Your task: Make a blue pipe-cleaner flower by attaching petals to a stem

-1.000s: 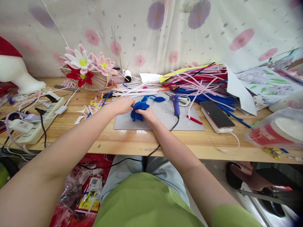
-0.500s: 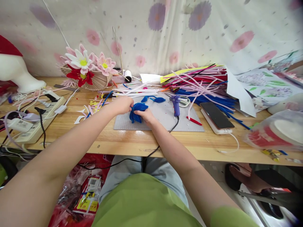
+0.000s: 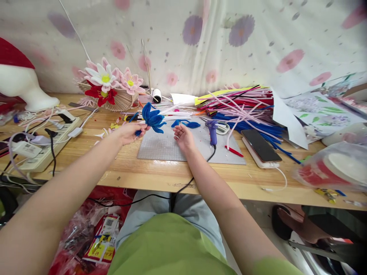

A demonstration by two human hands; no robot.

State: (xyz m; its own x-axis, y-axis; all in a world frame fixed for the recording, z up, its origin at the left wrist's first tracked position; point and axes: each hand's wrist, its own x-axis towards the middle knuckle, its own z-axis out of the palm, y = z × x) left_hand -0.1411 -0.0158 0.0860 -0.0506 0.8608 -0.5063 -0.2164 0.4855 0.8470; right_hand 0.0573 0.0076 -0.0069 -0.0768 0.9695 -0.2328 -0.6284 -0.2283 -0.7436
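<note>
A blue pipe-cleaner flower [image 3: 153,118] is held up by its stem in my left hand [image 3: 133,133], its looped petals spread to the right. My right hand [image 3: 184,138] hovers over the grey cutting mat [image 3: 160,147], palm turned up, fingers loosely curled and apart, with nothing in it. Just behind that hand lie blue pipe-cleaner petal pieces [image 3: 189,124] on the mat. To its right is a purple glue gun [image 3: 212,131], its black cord running off the table's front edge. Scissors [image 3: 223,128] with pale handles lie beside the glue gun.
Bundled pipe cleaners [image 3: 243,103] lie at the back. A phone [image 3: 260,145] rests on a white block to the right, near a bagged cup [image 3: 338,164]. On the left are a power strip [image 3: 51,145], a foam head [image 3: 28,86] and finished flowers [image 3: 106,82].
My right hand has let go of the blue flower and opened. My left hand has carried the flower left and turned it, so its petals now spread open.
</note>
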